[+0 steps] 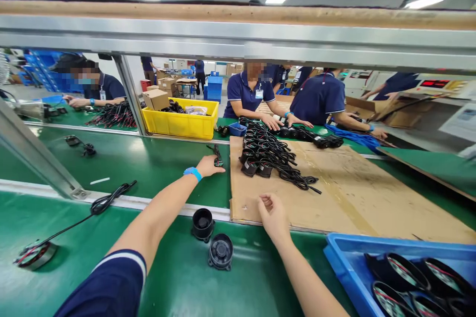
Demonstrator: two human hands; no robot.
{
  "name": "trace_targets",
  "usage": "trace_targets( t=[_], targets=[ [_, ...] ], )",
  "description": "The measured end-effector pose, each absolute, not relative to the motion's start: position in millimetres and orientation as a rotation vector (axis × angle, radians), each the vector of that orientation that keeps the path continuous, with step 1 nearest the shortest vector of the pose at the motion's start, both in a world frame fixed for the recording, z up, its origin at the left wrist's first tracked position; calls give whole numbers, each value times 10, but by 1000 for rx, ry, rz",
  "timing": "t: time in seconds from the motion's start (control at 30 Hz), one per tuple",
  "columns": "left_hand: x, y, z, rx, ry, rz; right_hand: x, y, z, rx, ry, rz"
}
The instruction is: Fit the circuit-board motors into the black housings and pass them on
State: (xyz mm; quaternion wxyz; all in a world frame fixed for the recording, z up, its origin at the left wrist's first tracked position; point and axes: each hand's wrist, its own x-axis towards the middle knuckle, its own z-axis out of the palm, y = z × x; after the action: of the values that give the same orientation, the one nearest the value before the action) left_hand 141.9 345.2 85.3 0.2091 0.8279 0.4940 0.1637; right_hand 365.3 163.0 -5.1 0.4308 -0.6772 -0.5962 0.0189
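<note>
My left hand [210, 167] reaches forward over the green belt. Its thumb and fingers are closed on a small green circuit board [218, 160] with red wires and a black cable. My right hand [274, 214] hovers by the near edge of a cardboard sheet [245, 203], its fingers curled in with nothing visible in them. Two round black fan housings [203, 224] [220, 251] rest on the green bench between my arms. At the left lies a round metal motor [36, 256] with a circuit board, red wires and a coiled black cable [107, 200].
Rows of black fan units [260, 151] with cables sit on the cardboard. A blue tray [336, 252] at the lower right holds several black housings. A yellow bin [180, 124] stands beyond the belt. A metal post [40, 151] rises at left. Co-workers [249, 93] work opposite.
</note>
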Motion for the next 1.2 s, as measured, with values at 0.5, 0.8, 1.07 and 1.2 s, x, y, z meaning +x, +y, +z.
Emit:
trace_targets(
  t=[0.5, 0.8, 1.07, 1.2],
  targets=[
    [819, 642, 1707, 2154, 590, 848, 3211, -163, 1112, -1478, -1546, -189],
    [613, -45, 1266, 2108, 529, 924, 3215, -1053, 912, -1506, -1963, -112],
    [494, -406, 1106, 2160, 483, 972, 2639, -1219, 1021, -1281, -1931, 30],
    [440, -524, 1132, 2182, 539, 950, 2490, -1212, 1101, -1207, -1947, 40]
  ],
)
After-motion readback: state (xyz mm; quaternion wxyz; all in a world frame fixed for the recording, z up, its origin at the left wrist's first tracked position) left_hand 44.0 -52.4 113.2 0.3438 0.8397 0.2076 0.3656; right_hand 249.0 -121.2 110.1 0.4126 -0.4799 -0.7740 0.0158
